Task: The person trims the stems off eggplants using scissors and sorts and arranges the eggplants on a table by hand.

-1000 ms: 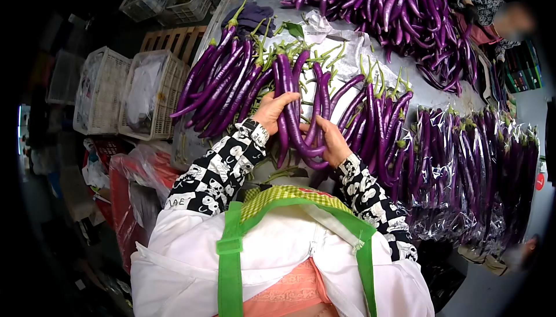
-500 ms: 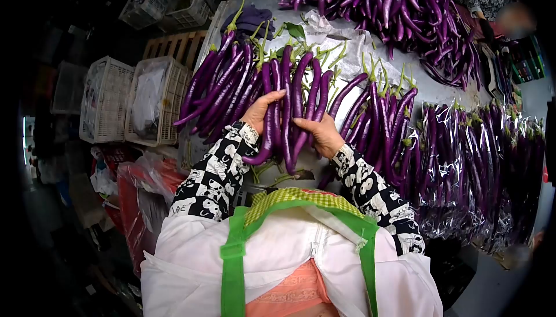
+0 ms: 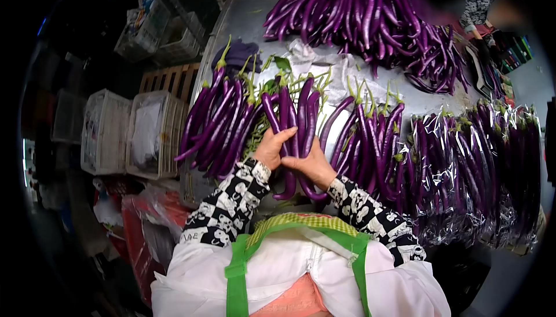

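Note:
My left hand (image 3: 272, 148) and my right hand (image 3: 313, 163) close from both sides around a small bunch of long purple eggplants (image 3: 284, 108). Both thumbs lie across the front, and the hands nearly touch. Green stems point away from me, while the curved lower ends hang toward my apron. Left of the bunch lies a pile of loose eggplants (image 3: 217, 126), partly resting beside cut green stems (image 3: 258, 134). Another loose group (image 3: 370, 143) sits just right of my right hand.
Eggplants in clear plastic wrap (image 3: 475, 172) line the right side. A large eggplant heap (image 3: 365, 16) covers the far part of the metal table (image 3: 246, 13). Dark cloth (image 3: 238, 56) lies at its left. Plastic crates (image 3: 104, 132) stand off the left edge. Another person's patterned sleeve (image 3: 478, 7) shows far right.
My hands have come closer together, pressing the separate eggplants into a tighter bunch. The bunch sits lower in view, nearer my body. Fewer eggplants show in the grip's spread.

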Tool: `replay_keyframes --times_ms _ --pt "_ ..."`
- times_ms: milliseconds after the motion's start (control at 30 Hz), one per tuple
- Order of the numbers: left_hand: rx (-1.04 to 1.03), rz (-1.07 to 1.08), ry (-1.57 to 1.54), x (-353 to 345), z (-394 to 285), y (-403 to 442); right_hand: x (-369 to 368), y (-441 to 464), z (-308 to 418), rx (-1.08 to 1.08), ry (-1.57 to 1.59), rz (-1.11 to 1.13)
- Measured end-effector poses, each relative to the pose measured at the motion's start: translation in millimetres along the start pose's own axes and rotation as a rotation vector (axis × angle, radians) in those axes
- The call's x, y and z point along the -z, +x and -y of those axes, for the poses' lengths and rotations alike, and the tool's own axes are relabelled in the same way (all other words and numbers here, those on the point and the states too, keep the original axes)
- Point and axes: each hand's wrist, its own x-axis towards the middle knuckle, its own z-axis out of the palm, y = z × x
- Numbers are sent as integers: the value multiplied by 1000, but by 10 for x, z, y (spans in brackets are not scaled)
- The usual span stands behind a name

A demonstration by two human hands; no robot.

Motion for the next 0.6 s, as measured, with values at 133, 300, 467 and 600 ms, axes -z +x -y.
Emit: replay_keyframes --times_ms 133,300,467,600 --pt "-135 46 53 -292 -59 -85 -6 -47 77 271 -298 -79" --pt "-214 315 -13 -727 -455 -235 -11 -135 533 292 -90 -118" --pt "-340 533 123 -1172 -949 -226 184 -35 985 483 -39 -144" --pt "-418 562 157 -1268 -1005 -60 475 85 1549 555 -104 -183"
